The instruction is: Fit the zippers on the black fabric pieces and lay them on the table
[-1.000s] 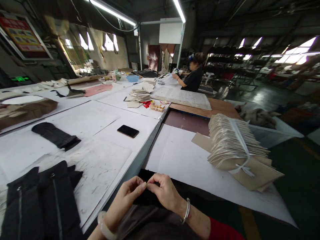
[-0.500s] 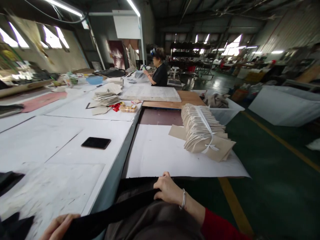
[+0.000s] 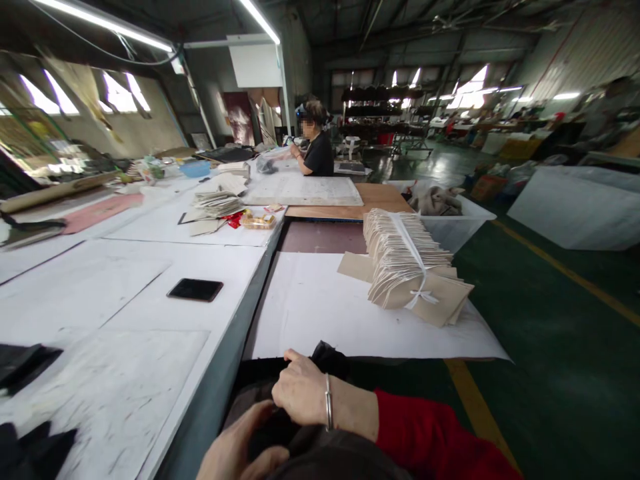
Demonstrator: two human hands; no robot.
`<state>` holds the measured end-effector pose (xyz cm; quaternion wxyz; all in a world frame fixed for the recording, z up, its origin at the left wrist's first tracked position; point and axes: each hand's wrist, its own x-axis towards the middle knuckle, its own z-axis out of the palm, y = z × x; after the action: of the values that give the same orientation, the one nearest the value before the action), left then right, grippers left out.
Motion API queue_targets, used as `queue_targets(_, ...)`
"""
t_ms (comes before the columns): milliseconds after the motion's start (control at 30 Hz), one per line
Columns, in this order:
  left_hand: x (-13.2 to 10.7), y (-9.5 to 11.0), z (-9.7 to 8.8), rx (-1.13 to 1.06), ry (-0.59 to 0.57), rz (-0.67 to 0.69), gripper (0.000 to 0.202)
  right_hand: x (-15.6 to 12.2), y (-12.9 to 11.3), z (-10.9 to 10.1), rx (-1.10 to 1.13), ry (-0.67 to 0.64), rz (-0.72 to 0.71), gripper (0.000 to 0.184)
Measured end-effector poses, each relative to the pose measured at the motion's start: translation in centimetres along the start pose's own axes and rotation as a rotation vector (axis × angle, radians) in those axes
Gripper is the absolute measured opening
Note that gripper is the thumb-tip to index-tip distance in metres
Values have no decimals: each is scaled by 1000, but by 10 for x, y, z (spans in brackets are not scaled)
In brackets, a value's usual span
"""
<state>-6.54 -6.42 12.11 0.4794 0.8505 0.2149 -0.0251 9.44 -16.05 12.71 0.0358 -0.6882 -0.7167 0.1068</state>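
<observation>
My right hand (image 3: 299, 395), with a metal bangle on the wrist and a red sleeve behind it, is closed on a bunched piece of black fabric (image 3: 330, 358) at the near table edge. My left hand (image 3: 240, 448) sits low at the bottom of the view, fingers curled around the same black fabric just below the right hand. Both hands lie over brown cloth (image 3: 250, 400) in my lap.
A black phone (image 3: 195, 289) lies on the white table (image 3: 125, 300). A tied bundle of beige cut pieces (image 3: 410, 270) sits on white paper to the right. Black fabric pieces (image 3: 25, 363) lie at the left. A person works at the far table end (image 3: 315, 150).
My left hand has come in from the far left to just under my right hand. The black fabric strip that was stretched between them is now bunched up at the right hand.
</observation>
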Motion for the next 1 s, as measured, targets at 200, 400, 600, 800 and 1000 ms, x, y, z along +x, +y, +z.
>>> queue_targets(200,24,28,12,-80,1,105,13,-26,8,-38,1,172,37,17)
queue_targets(400,-2,31,-8,-161,6,68,13,-52,27,-60,509,480,188,41)
queue_targets(600,-19,31,-9,-255,83,56,12,-43,17,-50,775,640,207,9)
queue_targets(800,-30,23,-8,-262,160,71,22,-32,14,-53,889,598,233,13)
queue_targets(1000,-36,16,-10,-223,179,104,23,-24,7,-58,882,600,247,12)
